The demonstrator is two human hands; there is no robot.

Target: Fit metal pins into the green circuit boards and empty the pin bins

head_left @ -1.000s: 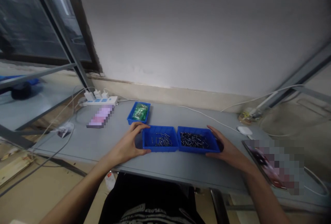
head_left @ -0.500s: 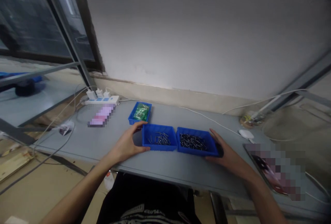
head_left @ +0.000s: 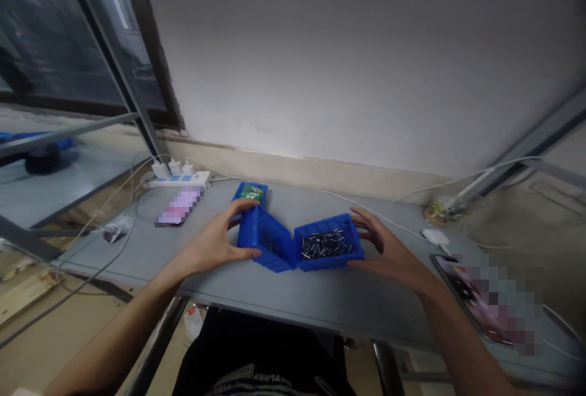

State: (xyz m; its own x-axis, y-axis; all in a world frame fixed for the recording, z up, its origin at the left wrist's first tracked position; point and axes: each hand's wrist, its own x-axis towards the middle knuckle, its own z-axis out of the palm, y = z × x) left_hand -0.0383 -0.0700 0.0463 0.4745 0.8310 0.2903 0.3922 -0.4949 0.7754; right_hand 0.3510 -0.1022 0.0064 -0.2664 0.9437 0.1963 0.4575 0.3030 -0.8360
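My left hand grips the outer end of a blue plastic bin, thumb in front and fingers behind. That bin is tilted, its left end raised and its inside facing right; a few small metal pieces show in it. Against its lower right end stands a second blue bin, slightly turned, holding many thin dark and shiny metal pins, perhaps screws or rivets. My right hand clasps this second bin at its right end. Partly hidden behind the left bin is a third blue bin with a green packet.
On the grey table a white power strip and a phone lie at back left. A tablet-like device, a white charger and a round container are at right. Loose cables cross the surface.
The left bin has gone from flat to tilted, its left end lifted by my left hand. My right hand has shifted the other bin left and turned it slightly.
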